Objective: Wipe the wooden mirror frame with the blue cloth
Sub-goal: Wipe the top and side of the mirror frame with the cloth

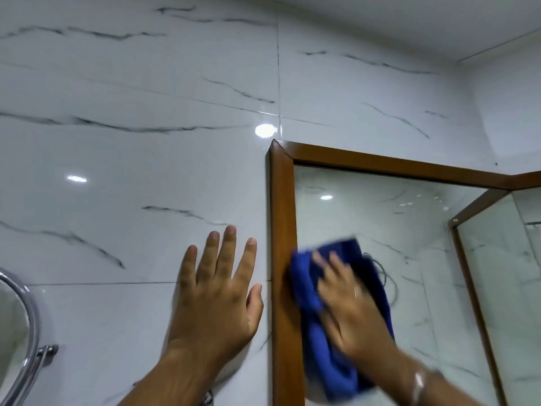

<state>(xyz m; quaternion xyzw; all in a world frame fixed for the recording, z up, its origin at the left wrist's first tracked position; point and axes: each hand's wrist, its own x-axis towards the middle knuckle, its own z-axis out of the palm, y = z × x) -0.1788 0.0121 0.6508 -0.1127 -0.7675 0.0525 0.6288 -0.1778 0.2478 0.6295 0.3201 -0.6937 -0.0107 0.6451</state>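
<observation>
The wooden mirror frame [281, 218] hangs on a white marble-look tiled wall, with its left rail upright and its top rail running off to the right. My right hand [348, 312] presses the blue cloth [310, 341] flat against the frame's left rail and the glass beside it; both are motion-blurred. My left hand [218, 291] rests flat on the tiles just left of the frame, fingers spread, holding nothing.
A round chrome-rimmed mirror on a wall bracket [27, 326] sits at the lower left. The mirror glass [380, 218] reflects tiles and a second wooden-framed panel [468, 273] at the right. The ceiling meets the wall at the upper right.
</observation>
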